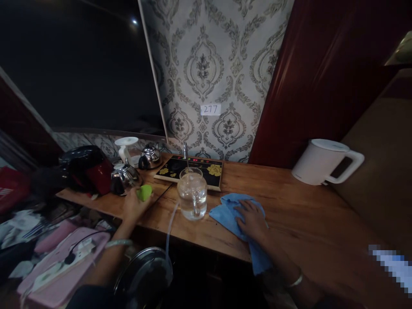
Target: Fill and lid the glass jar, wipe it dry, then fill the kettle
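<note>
My left hand (132, 207) is closed around a small bright green cup-shaped piece (145, 192), near the left part of the wooden counter. Just behind it stands a shiny metal teapot (125, 175). My right hand (254, 221) lies on a crumpled blue cloth (227, 212), fingers apart on top of it. Part of the cloth hangs over the counter's front edge. Between my hands a clear glass jar (193, 195) holds water, with a thin clear tube (170, 231) running down beside it.
A black hot plate with gold flowers (175, 167) and a slim metal spout (185, 151) stands behind the jar. A white electric kettle (318, 161) is at the right. Below the front edge sits a round glass lid (144, 279). A power strip (64, 264) lies at lower left.
</note>
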A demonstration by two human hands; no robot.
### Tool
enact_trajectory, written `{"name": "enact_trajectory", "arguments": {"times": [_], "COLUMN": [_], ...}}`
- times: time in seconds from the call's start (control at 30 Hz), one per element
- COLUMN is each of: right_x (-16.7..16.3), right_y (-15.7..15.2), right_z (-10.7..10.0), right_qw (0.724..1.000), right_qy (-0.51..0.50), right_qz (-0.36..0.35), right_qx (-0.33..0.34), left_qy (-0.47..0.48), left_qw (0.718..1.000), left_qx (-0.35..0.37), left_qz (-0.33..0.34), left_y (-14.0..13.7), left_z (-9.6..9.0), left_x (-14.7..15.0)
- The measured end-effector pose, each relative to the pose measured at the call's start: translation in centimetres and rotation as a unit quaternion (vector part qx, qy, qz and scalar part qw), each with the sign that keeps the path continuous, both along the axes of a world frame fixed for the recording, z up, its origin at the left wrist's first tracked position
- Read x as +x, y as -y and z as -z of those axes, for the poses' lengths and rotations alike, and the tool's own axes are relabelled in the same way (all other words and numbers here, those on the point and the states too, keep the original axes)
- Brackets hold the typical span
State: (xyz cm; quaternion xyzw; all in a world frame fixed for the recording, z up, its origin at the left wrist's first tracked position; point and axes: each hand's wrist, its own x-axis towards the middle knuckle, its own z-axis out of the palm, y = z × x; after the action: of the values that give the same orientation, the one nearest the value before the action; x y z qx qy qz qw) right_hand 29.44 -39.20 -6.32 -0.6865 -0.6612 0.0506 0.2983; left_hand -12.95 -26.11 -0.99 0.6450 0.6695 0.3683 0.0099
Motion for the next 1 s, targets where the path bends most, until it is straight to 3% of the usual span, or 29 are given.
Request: {"name": "enact_trajectory", "arguments": {"times": [0.07, 0.13, 0.2, 0.3, 0.37, 0.43, 0.53, 0.63, 0.77, 0.87, 1.0], "right_x": [-1.0, -3.1, -5.8, -9.7, -11.3, -11.9, -11.5, -10.2, -8.2, -7.0, -6.0], "right_y": [0.7, 2.0, 3.8, 6.4, 7.7, 8.4, 8.8, 9.0, 9.1, 8.7, 8.0], "right_z": [-1.1, -2.8, -4.7, -6.9, -7.6, -7.8, -7.2, -6.4, -5.2, -4.3, -3.5], "right_qw": [0.990, 0.955, 0.908, 0.792, 0.723, 0.685, 0.660, 0.645, 0.630, 0.623, 0.610], "right_qy": [-0.122, -0.265, -0.399, -0.572, -0.644, -0.692, -0.736, -0.757, -0.772, -0.779, -0.791], "right_qz": [-0.005, -0.040, -0.099, -0.207, -0.233, -0.212, -0.139, -0.089, -0.037, -0.025, -0.022], "right_qx": [0.073, 0.129, 0.085, -0.042, -0.084, -0.082, -0.063, -0.057, -0.075, -0.061, -0.053], "left_qy": [0.029, 0.051, 0.052, 0.031, 0.015, 0.002, -0.007, 0.037, 0.264, 0.419, 0.488], "left_qw": [0.999, 0.992, 0.979, 0.954, 0.936, 0.925, 0.913, 0.905, 0.922, 0.881, 0.829], "left_qx": [0.015, 0.037, 0.068, 0.077, 0.068, 0.061, 0.051, 0.047, 0.069, -0.007, -0.065], "left_qz": [0.040, 0.111, 0.185, 0.289, 0.344, 0.375, 0.404, 0.422, 0.275, 0.220, 0.264], "left_y": [3.1, 6.8, 10.6, 15.1, 16.9, 18.1, 18.9, 18.7, 16.2, 13.9, 12.8], "left_z": [-0.9, -2.2, -3.5, -5.0, -5.3, -5.1, -4.5, -4.0, -2.7, -1.6, -1.4], "left_x": [0.8, 2.3, 4.5, 8.7, 11.5, 14.1, 16.7, 17.4, 16.1, 15.3, 16.2]}}
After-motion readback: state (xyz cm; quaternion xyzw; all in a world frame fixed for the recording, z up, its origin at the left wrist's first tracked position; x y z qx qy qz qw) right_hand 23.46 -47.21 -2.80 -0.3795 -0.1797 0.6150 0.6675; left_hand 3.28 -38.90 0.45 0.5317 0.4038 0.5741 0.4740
